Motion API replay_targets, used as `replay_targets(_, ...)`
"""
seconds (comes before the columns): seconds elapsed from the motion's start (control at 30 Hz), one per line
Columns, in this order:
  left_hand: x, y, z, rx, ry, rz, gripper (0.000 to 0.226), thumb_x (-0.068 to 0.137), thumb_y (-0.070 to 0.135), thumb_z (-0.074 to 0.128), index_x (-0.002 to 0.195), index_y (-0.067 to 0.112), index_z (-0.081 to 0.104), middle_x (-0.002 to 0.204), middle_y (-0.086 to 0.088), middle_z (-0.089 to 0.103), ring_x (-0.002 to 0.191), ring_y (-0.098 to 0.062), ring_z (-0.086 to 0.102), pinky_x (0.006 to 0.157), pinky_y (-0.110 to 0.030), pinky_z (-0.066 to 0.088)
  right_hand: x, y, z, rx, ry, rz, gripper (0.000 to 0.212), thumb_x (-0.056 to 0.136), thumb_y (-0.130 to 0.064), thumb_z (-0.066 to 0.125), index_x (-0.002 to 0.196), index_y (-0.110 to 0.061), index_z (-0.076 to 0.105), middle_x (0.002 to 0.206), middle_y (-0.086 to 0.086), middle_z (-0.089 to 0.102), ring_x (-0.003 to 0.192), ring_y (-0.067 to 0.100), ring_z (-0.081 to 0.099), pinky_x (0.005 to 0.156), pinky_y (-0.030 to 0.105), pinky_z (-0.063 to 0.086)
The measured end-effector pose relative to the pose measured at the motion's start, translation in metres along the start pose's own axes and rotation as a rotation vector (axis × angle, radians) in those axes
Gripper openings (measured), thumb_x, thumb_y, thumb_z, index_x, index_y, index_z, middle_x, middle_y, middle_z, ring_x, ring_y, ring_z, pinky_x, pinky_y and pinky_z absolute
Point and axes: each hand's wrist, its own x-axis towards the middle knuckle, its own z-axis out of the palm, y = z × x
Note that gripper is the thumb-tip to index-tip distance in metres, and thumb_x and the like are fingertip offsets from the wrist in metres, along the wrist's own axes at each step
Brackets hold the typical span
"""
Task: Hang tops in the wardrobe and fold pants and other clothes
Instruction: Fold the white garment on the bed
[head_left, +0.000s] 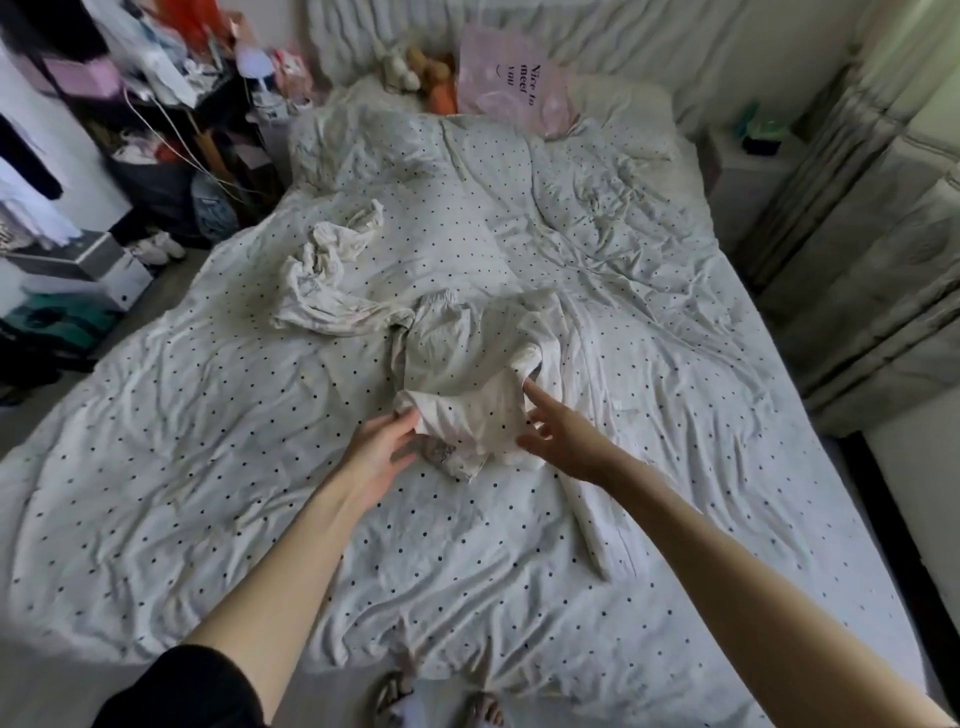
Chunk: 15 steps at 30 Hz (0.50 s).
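Two white garments lie on the polka-dot duvet (519, 545) near the middle of the bed. The nearer one, a white top or similar piece (467, 374), is spread partly flat with a gathered edge at its far side and a long strip trailing toward the foot of the bed; its exact type cannot be told. The left hand (382, 449) pinches the near-left corner of this garment between thumb and fingers, presumably to anchor it and lift the edge for straightening. The right hand (558, 441) is spread with the fingers extended, the forefinger touching a raised fold at the garment's right side; it holds nothing, and appears placed to take the opposite corner so the cloth can be drawn taut. The second garment (327, 275) lies crumpled just beyond and to the left, touching the first, evidently awaiting its turn. Stuffed toys (421, 73) and a pink pillow (514, 83) sit at the headboard; cluttered shelves (171, 93) stand along the left wall.
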Motion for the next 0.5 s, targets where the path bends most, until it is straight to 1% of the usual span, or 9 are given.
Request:
replay_targets(0.07, -0.001, -0.002, -0.009, 0.100, 0.018, 0.012, 0.022, 0.098, 0.017, 0.046, 0.114, 0.007, 0.057, 0.102, -0.009, 0.067, 0.091, -0.018, 0.064, 0.093, -0.033, 0.043, -0.001, 0.001, -0.003, -0.026, 0.047, 0.046, 0.063, 0.093, -0.011, 0.057, 0.148, -0.017, 0.027, 0.124, 0.013, 0.059, 0.110, 0.028, 0.059, 0.096, 0.036, 0.046)
replay_targets(0.1, -0.001, -0.001, -0.013, 0.154, 0.026, 0.019, 0.022, 0.099, 0.015, 0.044, 0.112, 0.004, 0.057, 0.100, -0.012, 0.067, 0.086, -0.019, 0.066, 0.090, -0.032, 0.047, -0.001, 0.001, -0.006, 0.020, 0.048, 0.064, 0.046, 0.092, -0.008, 0.058, 0.136, -0.009, 0.046, 0.110, 0.014, 0.065, 0.101, 0.028, 0.062, 0.090, 0.037, 0.048)
replay_targets(0.13, -0.002, 0.002, -0.017, 0.195, 0.041, 0.025, 0.020, 0.099, 0.014, 0.045, 0.107, 0.003, 0.059, 0.093, -0.013, 0.068, 0.076, -0.018, 0.068, 0.082, -0.030, 0.052, -0.003, 0.001, -0.011, 0.124, 0.022, 0.093, 0.021, 0.090, -0.004, 0.059, 0.111, -0.003, 0.062, 0.091, 0.012, 0.067, 0.086, 0.025, 0.064, 0.079, 0.036, 0.050)
replay_targets(0.17, -0.002, 0.009, -0.021, 0.225, 0.059, 0.027, 0.016, 0.098, 0.013, 0.047, 0.099, 0.004, 0.061, 0.083, -0.010, 0.069, 0.065, -0.015, 0.068, 0.069, -0.027, 0.056, -0.005, -0.003, -0.017, 0.275, -0.027, 0.118, 0.005, 0.088, -0.002, 0.060, 0.085, -0.003, 0.064, 0.075, 0.008, 0.064, 0.071, 0.020, 0.061, 0.066, 0.031, 0.048)
replay_targets(0.2, -0.004, 0.018, -0.023, 0.239, 0.069, 0.026, 0.014, 0.096, 0.013, 0.050, 0.093, 0.007, 0.062, 0.074, -0.006, 0.069, 0.057, -0.012, 0.066, 0.058, -0.023, 0.055, -0.007, -0.007, -0.021, 0.461, -0.083, 0.154, 0.012, 0.088, -0.003, 0.060, 0.076, -0.004, 0.063, 0.069, 0.005, 0.060, 0.063, 0.015, 0.056, 0.059, 0.027, 0.047)
replay_targets(0.27, -0.007, 0.038, -0.028, 0.147, 0.031, 0.022, 0.011, 0.091, 0.014, 0.056, 0.092, 0.009, 0.066, 0.069, -0.002, 0.071, 0.056, -0.011, 0.065, 0.051, -0.022, 0.053, -0.010, -0.014, -0.031, 0.844, -0.141, 0.176, 0.007, 0.086, -0.012, 0.061, 0.086, -0.005, 0.063, 0.073, 0.006, 0.053, 0.061, 0.014, 0.048, 0.054, 0.023, 0.039)
replay_targets(0.33, -0.013, 0.052, -0.033, 0.006, -0.076, 0.018, 0.025, 0.083, 0.025, 0.062, 0.100, 0.008, 0.068, 0.083, -0.003, 0.071, 0.070, -0.015, 0.064, 0.064, -0.027, 0.051, -0.013, -0.015, -0.037, 1.042, -0.177, 0.135, 0.032, 0.082, -0.030, 0.061, 0.107, -0.011, 0.058, 0.081, 0.010, 0.047, 0.068, 0.019, 0.045, 0.061, 0.026, 0.037)
replay_targets(0.43, -0.026, 0.047, -0.036, 0.100, -0.185, 0.035, 0.045, 0.077, 0.034, 0.064, 0.109, 0.001, 0.063, 0.098, -0.013, 0.062, 0.085, -0.022, 0.054, 0.077, -0.030, 0.039, -0.024, -0.012, -0.029, 1.025, -0.253, 0.091, 0.042, 0.083, -0.037, 0.055, 0.121, -0.019, 0.057, 0.100, 0.010, 0.062, 0.088, 0.025, 0.059, 0.077, 0.042, 0.050)
replay_targets(0.5, -0.033, 0.031, -0.038, 0.147, -0.218, 0.022, 0.034, 0.075, 0.027, 0.065, 0.103, 0.007, 0.064, 0.098, -0.009, 0.067, 0.089, -0.023, 0.058, 0.080, -0.031, 0.041, -0.031, -0.006, -0.015, 1.022, -0.246, 0.136, 0.049, 0.080, -0.028, 0.061, 0.127, -0.022, 0.049, 0.101, 0.006, 0.067, 0.091, 0.026, 0.065, 0.073, 0.047, 0.056)
